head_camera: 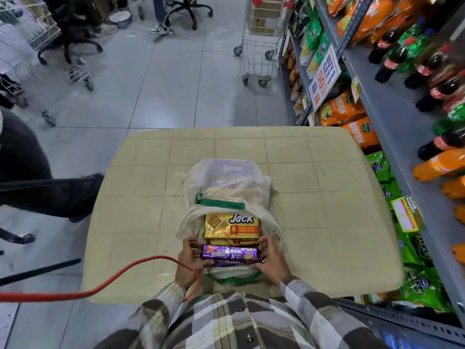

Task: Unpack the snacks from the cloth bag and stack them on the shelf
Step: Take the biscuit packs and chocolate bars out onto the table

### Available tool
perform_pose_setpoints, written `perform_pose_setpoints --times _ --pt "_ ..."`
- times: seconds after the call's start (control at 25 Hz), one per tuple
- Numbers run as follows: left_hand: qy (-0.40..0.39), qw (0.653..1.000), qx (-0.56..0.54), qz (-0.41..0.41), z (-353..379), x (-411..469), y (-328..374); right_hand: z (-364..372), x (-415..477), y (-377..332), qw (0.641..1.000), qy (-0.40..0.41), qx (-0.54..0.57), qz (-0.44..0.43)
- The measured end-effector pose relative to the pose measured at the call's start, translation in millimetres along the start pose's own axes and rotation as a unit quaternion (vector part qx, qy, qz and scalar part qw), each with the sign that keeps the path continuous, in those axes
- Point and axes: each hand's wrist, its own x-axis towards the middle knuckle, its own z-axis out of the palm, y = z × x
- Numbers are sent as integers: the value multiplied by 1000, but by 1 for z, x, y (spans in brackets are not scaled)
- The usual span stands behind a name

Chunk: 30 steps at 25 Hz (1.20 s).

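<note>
A cream cloth bag (pixel 226 182) with green trim lies on the beige table (pixel 314 197), its mouth open toward me. A gold cracker pack (pixel 231 226) shows in the opening. In front of it lies a purple biscuit pack (pixel 231 253) on top of another purple pack. My left hand (pixel 190 259) grips the left end of the purple packs and my right hand (pixel 270 258) grips the right end. More packs show dimly through the cloth further in.
A grey shelf (pixel 392 117) runs along the right, with soda bottles (pixel 402 54) on top and orange and green snack bags (pixel 339 109) below. A trolley (pixel 261 39) stands ahead. A red cable (pixel 113 278) crosses my left wrist. Another person's legs are at left.
</note>
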Motion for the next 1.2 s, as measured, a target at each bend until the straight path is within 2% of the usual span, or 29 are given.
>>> perform_pose_setpoints --times 0.08,0.24,0.48,0.68,0.8,1.0,1.2 --pt "2 1000 5 9 -3 -8 -2 -2 -4 4 999 -26 -13 -16" --pt "-13 992 71 103 -5 -13 17 -25 -9 3 998 -23 1 -50" --pt "-129 945 177 242 28 17 99 -103 -9 13 988 110 34 -98" --pt "-199 900 212 325 119 48 161 -177 -11 56 976 202 72 -33" --pt "-237 883 240 326 186 48 173 -201 -19 95 966 237 96 34" --pt "-285 868 321 251 266 30 149 -204 -33 154 963 215 81 142" --pt "-292 863 356 207 289 13 112 -192 -35 182 973 165 11 161"
